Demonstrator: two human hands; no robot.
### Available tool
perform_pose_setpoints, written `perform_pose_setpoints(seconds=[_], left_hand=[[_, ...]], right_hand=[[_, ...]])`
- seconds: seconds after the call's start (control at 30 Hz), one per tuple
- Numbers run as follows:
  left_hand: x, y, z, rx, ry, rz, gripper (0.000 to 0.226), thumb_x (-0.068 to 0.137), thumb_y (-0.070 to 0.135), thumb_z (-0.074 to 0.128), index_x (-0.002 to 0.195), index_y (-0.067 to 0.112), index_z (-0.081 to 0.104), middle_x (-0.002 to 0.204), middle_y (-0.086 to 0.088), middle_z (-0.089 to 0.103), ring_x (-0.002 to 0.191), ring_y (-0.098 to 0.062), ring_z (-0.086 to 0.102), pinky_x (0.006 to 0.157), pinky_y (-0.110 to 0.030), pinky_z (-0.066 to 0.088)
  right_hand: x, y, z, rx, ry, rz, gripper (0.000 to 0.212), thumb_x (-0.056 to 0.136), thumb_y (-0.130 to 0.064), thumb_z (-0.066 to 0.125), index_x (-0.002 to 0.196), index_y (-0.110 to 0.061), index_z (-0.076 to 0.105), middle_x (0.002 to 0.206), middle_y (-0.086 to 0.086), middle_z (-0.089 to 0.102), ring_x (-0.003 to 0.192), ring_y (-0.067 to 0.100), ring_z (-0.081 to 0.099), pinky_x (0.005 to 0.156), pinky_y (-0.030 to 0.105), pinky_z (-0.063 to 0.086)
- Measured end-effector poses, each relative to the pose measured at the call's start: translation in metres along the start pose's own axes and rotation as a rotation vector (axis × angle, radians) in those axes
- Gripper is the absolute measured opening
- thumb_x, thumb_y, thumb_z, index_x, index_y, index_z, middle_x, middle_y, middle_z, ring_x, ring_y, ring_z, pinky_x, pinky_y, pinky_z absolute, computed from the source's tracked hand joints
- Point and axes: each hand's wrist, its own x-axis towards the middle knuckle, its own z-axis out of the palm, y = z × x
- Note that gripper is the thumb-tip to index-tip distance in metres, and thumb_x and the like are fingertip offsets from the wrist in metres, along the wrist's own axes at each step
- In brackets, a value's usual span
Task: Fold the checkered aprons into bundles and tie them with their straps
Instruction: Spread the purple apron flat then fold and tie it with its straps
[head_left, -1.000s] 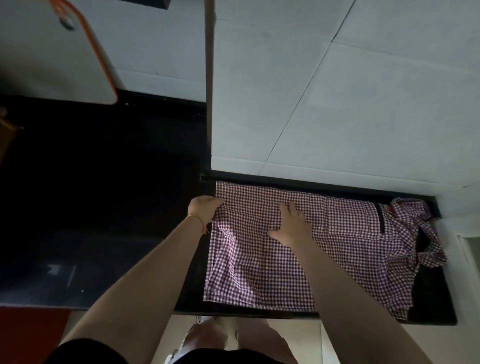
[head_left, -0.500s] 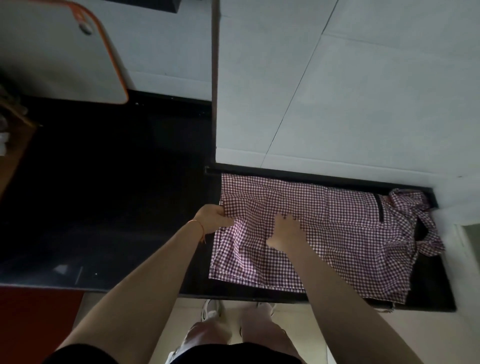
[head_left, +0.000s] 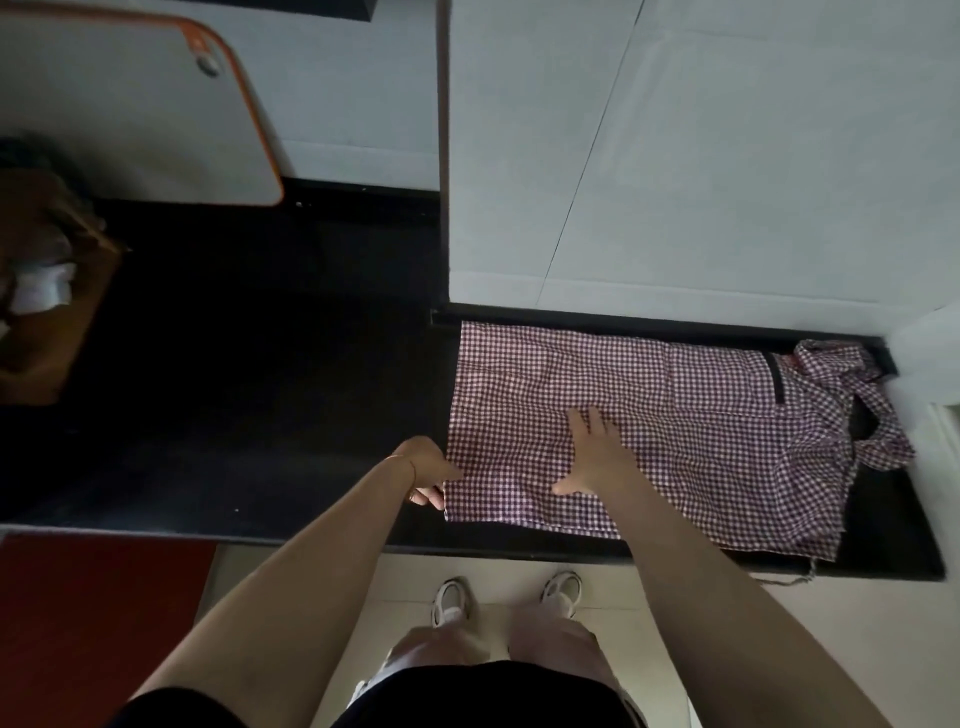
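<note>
Apron (head_left: 675, 415) spread flat on counter (head_left: 260, 364).
L hand (head_left: 426, 467) pinched its left edge; R hand (head_left: 592, 457) pressed flat, fingers straight.

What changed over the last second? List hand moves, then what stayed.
The right hand uncurled and lies flat, fingers spread, on the red-and-white checkered cloth apron. The left hand slid toward the near corner of the apron's left edge, still gripping it. The apron stayed spread on the black counter.
</note>
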Motion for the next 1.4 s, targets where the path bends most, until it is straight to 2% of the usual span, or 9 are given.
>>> perform_pose_setpoints(seconds=[0.17,0.27,0.37,0.53,0.67,0.8,1.0,1.2,1.4], left_hand=[[-0.001,-0.012,0.01,0.108,0.178,-0.074,0.023,0.092,0.029,0.063,0.091,0.008,0.072,0.08,0.0,0.074,0.071,-0.016,0.072,0.055,-0.024,0.052],[-0.003,-0.01,0.02,0.088,0.433,-0.059,0.026,0.09,0.034,0.062,0.091,0.009,0.069,0.079,-0.003,0.069,0.068,-0.018,0.065,0.051,-0.026,0.045],[-0.001,-0.003,0.031,-0.088,0.458,-0.067,0.027,0.088,0.032,0.061,0.093,0.007,0.069,0.082,-0.006,0.07,0.073,-0.021,0.067,0.059,-0.028,0.052],[0.002,-0.002,0.042,-0.37,0.435,-0.106,0.027,0.087,0.029,0.063,0.095,0.003,0.066,0.084,-0.009,0.069,0.075,-0.023,0.067,0.063,-0.03,0.054],[0.0,-0.003,0.045,-0.27,0.46,-0.105,0.024,0.088,0.029,0.062,0.09,0.005,0.066,0.083,-0.007,0.068,0.071,-0.021,0.064,0.054,-0.027,0.046],[-0.003,0.0,0.049,-0.134,0.465,-0.096,0.022,0.088,0.029,0.062,0.079,0.009,0.064,0.087,-0.007,0.069,0.079,-0.023,0.067,0.064,-0.029,0.052],[-0.004,0.011,0.056,-0.483,0.359,0.012,0.026,0.09,0.035,0.056,0.09,0.011,0.067,0.094,-0.006,0.071,0.09,-0.024,0.067,0.087,-0.038,0.056],[-0.006,0.006,0.053,-0.678,0.329,-0.089,0.032,0.089,0.04,0.057,0.096,0.009,0.062,0.098,-0.008,0.069,0.096,-0.026,0.067,0.094,-0.042,0.054],[-0.007,-0.01,0.058,-0.584,0.441,-0.09,0.03,0.094,0.027,0.053,0.074,0.005,0.059,0.073,-0.007,0.061,0.067,-0.02,0.057,0.063,-0.031,0.044]], right_hand=[[-0.005,0.003,0.009,0.218,0.173,-0.022,0.097,0.08,-0.033,0.079,0.155,-0.019,0.019,0.162,0.012,0.019,0.149,0.031,0.021,0.118,0.051,0.03],[-0.018,0.008,0.011,0.353,0.438,0.156,0.049,0.085,-0.02,0.071,0.127,-0.01,0.05,0.129,0.013,0.051,0.113,0.027,0.052,0.087,0.036,0.05],[-0.035,0.025,0.019,0.513,0.364,0.427,0.018,0.088,-0.016,0.065,0.101,-0.007,0.056,0.114,0.013,0.058,0.085,0.021,0.057,0.066,0.029,0.047],[-0.054,0.059,0.037,0.932,0.267,0.884,0.067,0.089,-0.019,0.066,0.141,0.005,0.03,0.135,0.024,0.042,0.109,0.032,0.054,0.082,0.038,0.052],[-0.06,0.082,0.046,1.445,0.209,0.931,0.046,0.097,-0.016,0.055,0.137,0.001,0.043,0.116,0.016,0.057,0.101,0.028,0.061,0.073,0.035,0.053],[-0.061,0.077,0.049,1.936,0.227,0.892,0.034,0.095,-0.009,0.058,0.128,-0.003,0.05,0.122,0.015,0.057,0.112,0.028,0.059,0.092,0.036,0.051],[-0.056,0.068,0.047,2.003,0.282,0.821,0.045,0.087,-0.023,0.073,0.121,-0.006,0.051,0.112,0.01,0.059,0.105,0.026,0.061,0.085,0.035,0.053],[-0.064,0.079,0.053,1.885,0.288,0.615,0.04,0.101,-0.016,0.05,0.137,0.002,0.048,0.142,0.024,0.05,0.128,0.039,0.053,0.098,0.043,0.051],[-0.068,0.084,0.05,1.868,0.264,0.624,0.043,0.099,-0.003,0.046,0.141,0.005,0.042,0.145,0.025,0.045,0.129,0.039,0.051,0.082,0.036,0.053]])
